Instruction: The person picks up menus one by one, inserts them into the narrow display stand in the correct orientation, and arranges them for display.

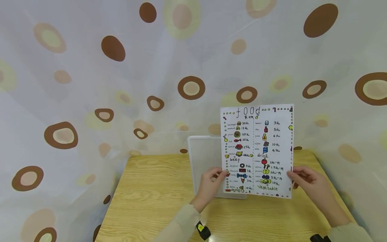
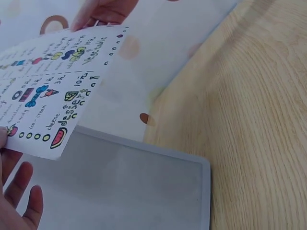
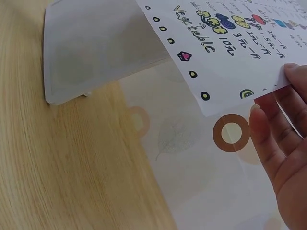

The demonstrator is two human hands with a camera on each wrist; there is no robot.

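Menu sheet (image 1: 257,151), hand-drawn and headed "food", stands upright above the far right part of the tabletop (image 1: 151,195), and we hold it by its two lower side edges. Our left hand (image 1: 211,185) pinches the lower left edge, thumb on the printed face; the fingers behind the paper are hidden in the head view, and the left wrist view shows only a few fingertips at its bottom left corner. Our right hand (image 1: 308,183) pinches the lower right edge, the thumb tip on the front and the other fingers behind the sheet, as the right wrist view shows. Behind the sheet a grey-rimmed translucent board (image 1: 205,161) lies on the tabletop near the far edge; the sheet covers its right part, so we cannot tell how far it reaches. The small price lines are readable only in part: "beef", "drink", "dessert" and "vegetable" stand out, the rest is too fine. A spotted curtain (image 1: 121,84) hangs round the tabletop and hides whatever lies beyond its edges.
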